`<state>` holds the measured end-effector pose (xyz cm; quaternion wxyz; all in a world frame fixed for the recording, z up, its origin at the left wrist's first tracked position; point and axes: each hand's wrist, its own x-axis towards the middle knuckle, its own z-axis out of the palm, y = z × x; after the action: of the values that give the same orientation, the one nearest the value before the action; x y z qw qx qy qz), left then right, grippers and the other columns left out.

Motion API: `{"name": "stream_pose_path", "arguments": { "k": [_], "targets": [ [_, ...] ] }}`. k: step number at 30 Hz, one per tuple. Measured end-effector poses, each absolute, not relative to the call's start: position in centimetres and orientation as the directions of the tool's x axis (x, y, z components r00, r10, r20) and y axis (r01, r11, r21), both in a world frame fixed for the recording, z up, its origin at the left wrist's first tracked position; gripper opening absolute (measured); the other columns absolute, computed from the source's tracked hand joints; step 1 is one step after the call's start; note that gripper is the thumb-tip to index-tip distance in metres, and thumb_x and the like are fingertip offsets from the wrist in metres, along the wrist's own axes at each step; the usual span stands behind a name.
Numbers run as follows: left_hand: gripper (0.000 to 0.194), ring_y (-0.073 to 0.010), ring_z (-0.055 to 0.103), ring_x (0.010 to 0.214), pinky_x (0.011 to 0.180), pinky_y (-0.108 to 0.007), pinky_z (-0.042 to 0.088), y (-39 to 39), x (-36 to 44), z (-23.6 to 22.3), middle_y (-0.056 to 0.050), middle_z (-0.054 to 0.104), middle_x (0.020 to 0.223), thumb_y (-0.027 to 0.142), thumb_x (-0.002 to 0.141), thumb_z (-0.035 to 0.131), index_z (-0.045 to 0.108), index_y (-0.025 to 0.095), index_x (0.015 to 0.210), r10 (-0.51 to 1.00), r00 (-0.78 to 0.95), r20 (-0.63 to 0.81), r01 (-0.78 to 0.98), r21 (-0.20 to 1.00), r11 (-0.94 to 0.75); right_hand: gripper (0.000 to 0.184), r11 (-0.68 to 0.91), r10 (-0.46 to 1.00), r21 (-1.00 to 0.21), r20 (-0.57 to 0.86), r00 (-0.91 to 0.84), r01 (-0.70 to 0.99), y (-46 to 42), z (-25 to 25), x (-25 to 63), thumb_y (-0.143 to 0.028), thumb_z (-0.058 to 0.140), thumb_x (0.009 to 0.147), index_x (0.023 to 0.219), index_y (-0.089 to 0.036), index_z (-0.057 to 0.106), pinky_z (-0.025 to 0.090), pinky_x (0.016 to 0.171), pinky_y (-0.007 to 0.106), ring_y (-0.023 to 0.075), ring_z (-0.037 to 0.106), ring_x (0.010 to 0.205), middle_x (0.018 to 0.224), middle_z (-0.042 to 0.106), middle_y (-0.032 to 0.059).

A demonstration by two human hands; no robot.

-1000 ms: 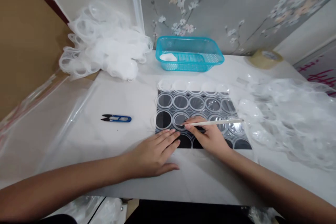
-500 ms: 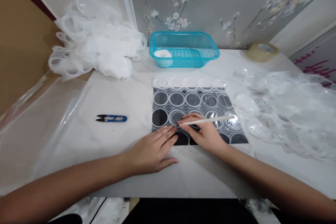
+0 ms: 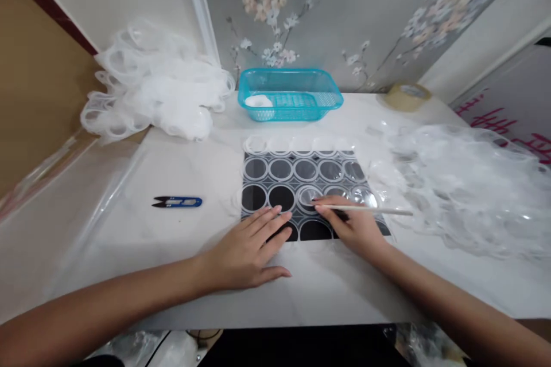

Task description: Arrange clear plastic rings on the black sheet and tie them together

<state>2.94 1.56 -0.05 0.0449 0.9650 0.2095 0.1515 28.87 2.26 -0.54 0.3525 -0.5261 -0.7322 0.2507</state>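
A black mat (image 3: 258,198) lies on the white table, covered by a clear sheet of ringed plastic discs (image 3: 305,169). My left hand (image 3: 249,246) lies flat on the sheet's near left edge, fingers stretched out. My right hand (image 3: 355,229) pinches a thin white stick (image 3: 370,210) like a pen. The stick's tip rests on a disc in the second row from the front, just right of my left fingertips.
Blue thread snips (image 3: 177,202) lie to the left. A turquoise basket (image 3: 289,94) with one white disc stands at the back. Heaps of clear plastic sheeting sit at back left (image 3: 150,89) and right (image 3: 465,183). A tape roll (image 3: 407,94) is at back right.
The stick's tip and my right hand have shifted one disc to the right along the row. My left hand stays flat on the sheet. The camera has tilted slightly.
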Motion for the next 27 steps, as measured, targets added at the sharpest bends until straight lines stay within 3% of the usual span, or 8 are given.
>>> {"name": "stream_pose_path", "arguments": {
  "k": [5,9,27],
  "targets": [
    [0.070,-0.0321,0.048,0.123,0.105,-0.043,0.039,1.6,6.6,-0.5,-0.023,0.052,0.128,0.060,0.089,0.039,0.050,0.000,0.123,0.384,0.877,0.290,0.375,0.087,-0.923,0.019,0.160,0.985,-0.868,0.113,-0.128,0.471,1.4,-1.4,28.4,-0.036,0.055,0.087,0.085,-0.022,0.068,0.052,0.083,0.041,0.0261,0.066,0.091,0.091,0.072,0.0070],
    [0.062,-0.0293,0.057,0.114,0.100,-0.038,0.045,1.9,8.0,-1.2,-0.022,0.059,0.120,0.056,0.090,0.040,0.057,0.000,0.114,0.365,0.849,0.381,0.384,0.028,-0.923,0.016,0.199,0.977,-0.861,0.139,-0.160,0.468,2.1,-1.0,28.6,-0.033,0.057,0.086,0.084,-0.022,0.068,0.051,0.085,0.042,0.0264,0.066,0.092,0.090,0.072,0.0074],
    [0.051,-0.0280,0.059,0.111,0.095,-0.037,0.050,2.2,7.9,-1.3,-0.019,0.061,0.118,0.047,0.092,0.044,0.061,0.002,0.109,0.352,0.854,0.382,0.385,-0.011,-0.923,0.012,0.286,0.957,-0.831,0.228,-0.178,0.476,1.9,-1.4,28.7,-0.024,0.057,0.086,0.086,-0.020,0.069,0.053,0.082,0.037,0.0219,0.067,0.089,0.091,0.072,0.0074]
  ]
}}
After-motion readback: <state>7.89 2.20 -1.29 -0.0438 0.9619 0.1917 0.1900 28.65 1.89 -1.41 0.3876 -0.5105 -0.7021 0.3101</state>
